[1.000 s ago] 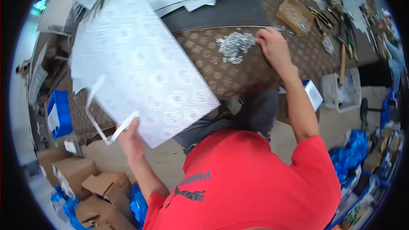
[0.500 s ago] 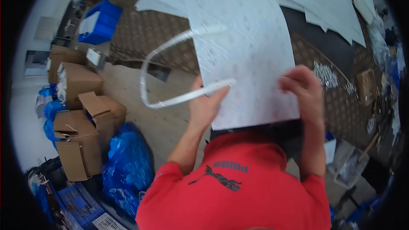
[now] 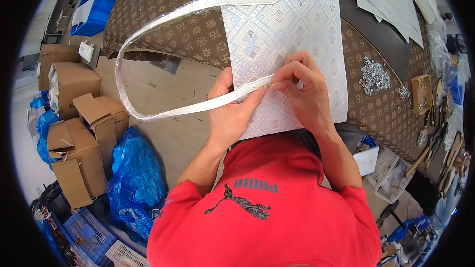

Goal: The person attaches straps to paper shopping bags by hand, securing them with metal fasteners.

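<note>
At table (image 3: 386, 113) edge, white bag panel (image 3: 297, 24) lies flat. Left hand (image 3: 232, 113) clamps white strap (image 3: 148, 24) near end onto panel; right hand (image 3: 302, 94) pinches strap tip, fingers closed. Far end looks fixed, near end seemingly not yet.

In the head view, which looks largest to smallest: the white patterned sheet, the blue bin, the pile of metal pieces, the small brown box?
1. white patterned sheet
2. blue bin
3. pile of metal pieces and small brown box look alike; not ranked.
</note>
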